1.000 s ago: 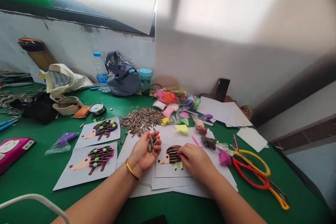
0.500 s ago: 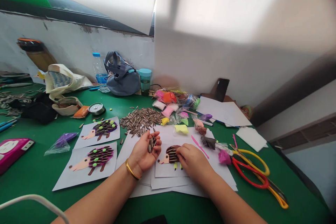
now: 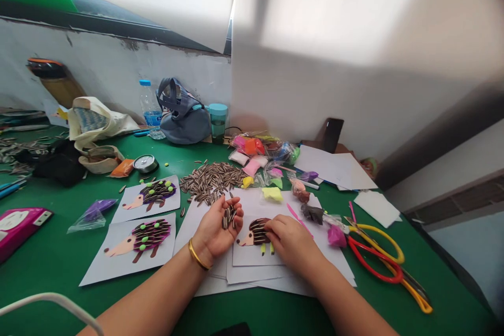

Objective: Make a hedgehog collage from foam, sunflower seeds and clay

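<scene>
My left hand (image 3: 217, 228), with a gold bangle at the wrist, is turned palm up and cups several striped sunflower seeds (image 3: 229, 217). The fingers of my right hand (image 3: 289, 239) are pinched together on the right side of a brown clay hedgehog (image 3: 258, 231); whatever they hold is hidden. Seeds lie in rows on the hedgehog's back, and it has a pale face and yellow-green legs. It sits on white paper (image 3: 248, 258). Behind my left hand is a large seed pile (image 3: 210, 178).
Two finished-looking hedgehog pictures (image 3: 151, 236) lie at the left. Bagged coloured clay (image 3: 252, 146), yellow clay (image 3: 272, 194) and a pink tool (image 3: 295, 213) are behind the right hand. Red and yellow scissors (image 3: 378, 262) lie right. A cup (image 3: 218, 123) and bag (image 3: 183, 115) stand behind.
My right fingers have shifted very slightly at the hedgehog's back. The seeds in my left palm have moved a little.
</scene>
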Demonstrator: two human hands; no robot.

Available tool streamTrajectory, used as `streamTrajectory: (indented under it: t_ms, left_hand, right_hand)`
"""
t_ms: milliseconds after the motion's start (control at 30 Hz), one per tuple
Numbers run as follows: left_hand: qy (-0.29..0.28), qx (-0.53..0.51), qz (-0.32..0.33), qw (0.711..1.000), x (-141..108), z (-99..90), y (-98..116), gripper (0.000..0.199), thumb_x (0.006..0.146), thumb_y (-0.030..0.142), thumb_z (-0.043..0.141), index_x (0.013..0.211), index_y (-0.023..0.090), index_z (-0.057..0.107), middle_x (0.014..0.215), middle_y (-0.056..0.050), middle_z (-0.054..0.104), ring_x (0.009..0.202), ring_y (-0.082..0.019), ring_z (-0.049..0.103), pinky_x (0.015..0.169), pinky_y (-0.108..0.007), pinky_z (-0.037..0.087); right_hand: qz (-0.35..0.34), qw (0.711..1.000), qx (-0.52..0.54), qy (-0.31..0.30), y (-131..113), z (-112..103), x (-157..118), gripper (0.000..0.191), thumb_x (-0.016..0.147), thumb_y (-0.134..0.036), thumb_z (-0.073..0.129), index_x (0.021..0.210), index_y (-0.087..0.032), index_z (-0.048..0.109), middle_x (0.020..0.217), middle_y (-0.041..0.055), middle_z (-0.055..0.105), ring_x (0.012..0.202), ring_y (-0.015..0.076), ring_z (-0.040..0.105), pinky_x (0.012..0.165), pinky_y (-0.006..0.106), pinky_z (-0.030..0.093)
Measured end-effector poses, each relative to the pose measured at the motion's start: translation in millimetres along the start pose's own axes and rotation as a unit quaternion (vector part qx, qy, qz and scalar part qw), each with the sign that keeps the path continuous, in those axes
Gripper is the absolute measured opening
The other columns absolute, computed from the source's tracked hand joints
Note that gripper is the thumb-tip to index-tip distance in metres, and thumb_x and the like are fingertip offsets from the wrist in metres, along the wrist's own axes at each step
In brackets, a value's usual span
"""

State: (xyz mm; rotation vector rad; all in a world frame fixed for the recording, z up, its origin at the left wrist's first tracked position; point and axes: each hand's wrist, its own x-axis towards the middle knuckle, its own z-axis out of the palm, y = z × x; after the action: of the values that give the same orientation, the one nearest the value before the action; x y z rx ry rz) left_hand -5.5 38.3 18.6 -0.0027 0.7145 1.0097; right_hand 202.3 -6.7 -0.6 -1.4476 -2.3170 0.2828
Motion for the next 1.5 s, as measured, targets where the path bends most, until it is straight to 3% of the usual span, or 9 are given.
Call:
streamTrajectory:
  t_ms: [167, 333, 433, 533, 767, 933, 1033, 1167, 1500]
  left_hand:
    - [-0.012, 0.008, -0.007, 1.0, -3.4, 2.9, -2.6, 0.03, 0.099, 0.036, 0.039, 0.097, 0.013, 0.057, 0.079, -0.009, 0.064, 0.067, -0.016, 0.067, 0.06, -0.028, 0.059]
    - [-0.062, -0.015, -0.044, 0.997, -11.8, 9.6, -8.9, 0.038, 0.099, 0.043, 0.037, 0.105, 0.011, 0.056, 0.105, -0.018, 0.065, 0.099, -0.025, 0.068, 0.081, -0.038, 0.058]
    - [-0.107, -0.007, -0.078, 0.991, -15.0, 10.2, -11.7, 0.042, 0.099, 0.047, 0.037, 0.112, 0.012, 0.055, 0.113, -0.018, 0.064, 0.101, -0.026, 0.067, 0.076, -0.036, 0.058]
    - [-0.128, 0.014, -0.09, 0.988, -16.4, 9.3, -14.1, 0.046, 0.098, 0.05, 0.035, 0.117, 0.013, 0.054, 0.112, -0.017, 0.065, 0.084, -0.022, 0.069, 0.066, -0.033, 0.056]
    - [-0.158, 0.034, -0.124, 0.979, -18.6, 7.7, -23.3, 0.048, 0.099, 0.047, 0.035, 0.114, 0.009, 0.059, 0.083, -0.012, 0.068, 0.068, -0.018, 0.067, 0.065, -0.028, 0.053]
    - [-0.177, 0.06, -0.147, 0.971, -23.2, 8.3, -26.6, 0.036, 0.098, 0.039, 0.045, 0.104, 0.008, 0.063, 0.085, -0.011, 0.066, 0.072, -0.016, 0.066, 0.069, -0.026, 0.054]
    - [-0.163, 0.144, -0.148, 0.965, -27.6, 10.2, -27.3, 0.017, 0.091, 0.026, 0.06, 0.091, 0.009, 0.064, 0.082, -0.006, 0.061, 0.063, -0.008, 0.059, 0.047, -0.012, 0.042]
    - [-0.17, 0.236, -0.119, 0.949, -28.8, 10.0, -28.7, 0.017, 0.085, 0.026, 0.067, 0.08, 0.012, 0.059, 0.074, 0.0, 0.051, 0.048, -0.001, 0.041, 0.036, -0.009, 0.016]
    - [-0.149, 0.447, 0.05, 0.881, -17.8, 3.7, -24.5, 0.037, 0.075, 0.047, 0.072, 0.076, 0.017, 0.051, 0.05, 0.008, 0.042, 0.041, -0.004, 0.027, 0.041, -0.019, 0.013]
  right_hand:
    - [0.014, 0.993, 0.074, 0.092, 0.1, -21.6, -0.6, 0.014, 0.092, -0.015, 0.047, 0.086, -0.021, 0.059, 0.082, 0.0034, 0.061, 0.079, 0.0186, 0.056, 0.073, 0.032, 0.044]
    - [-0.038, 0.987, 0.101, 0.121, -11.2, -18.4, 4.0, 0.016, 0.095, -0.02, 0.048, 0.1, -0.022, 0.064, 0.087, 0.0056, 0.061, 0.082, 0.02, 0.055, 0.073, 0.033, 0.045]
    - [-0.09, 0.985, 0.096, 0.113, -23.2, -10.1, 7.7, 0.025, 0.095, -0.02, 0.049, 0.115, -0.023, 0.063, 0.094, 0.0074, 0.063, 0.086, 0.021, 0.056, 0.075, 0.035, 0.046]
    - [-0.11, 0.985, 0.077, 0.106, -30.8, -4.3, 10.5, 0.029, 0.093, -0.02, 0.052, 0.12, -0.023, 0.062, 0.096, 0.0082, 0.063, 0.089, 0.0222, 0.055, 0.077, 0.037, 0.046]
    - [-0.06, 0.991, 0.067, 0.095, -34.8, -5.9, 11.8, 0.013, 0.091, -0.018, 0.053, 0.088, -0.021, 0.066, 0.087, 0.0058, 0.061, 0.083, 0.0203, 0.054, 0.071, 0.033, 0.043]
    - [-0.029, 0.968, 0.171, 0.182, -35.2, -15.0, 9.3, 0.013, 0.094, -0.021, 0.049, 0.088, -0.021, 0.062, 0.083, 0.0044, 0.058, 0.079, 0.0189, 0.054, 0.069, 0.032, 0.043]
    - [-0.006, 0.949, 0.236, 0.208, -32.0, -18.3, 8.4, 0.014, 0.094, -0.022, 0.049, 0.085, -0.022, 0.059, 0.08, 0.0026, 0.057, 0.077, 0.0174, 0.054, 0.069, 0.031, 0.044]
    - [-0.007, 0.944, 0.285, 0.168, -27.6, -15.9, 7.4, 0.014, 0.093, -0.022, 0.05, 0.081, -0.021, 0.058, 0.077, 0.0007, 0.057, 0.075, 0.0158, 0.053, 0.069, 0.029, 0.043]
    - [0.036, 0.959, 0.271, 0.073, -24.4, -19.4, -0.3, 0.014, 0.08, -0.009, 0.054, 0.084, -0.021, 0.059, 0.078, -0.0008, 0.059, 0.069, 0.0131, 0.055, 0.064, 0.025, 0.043]
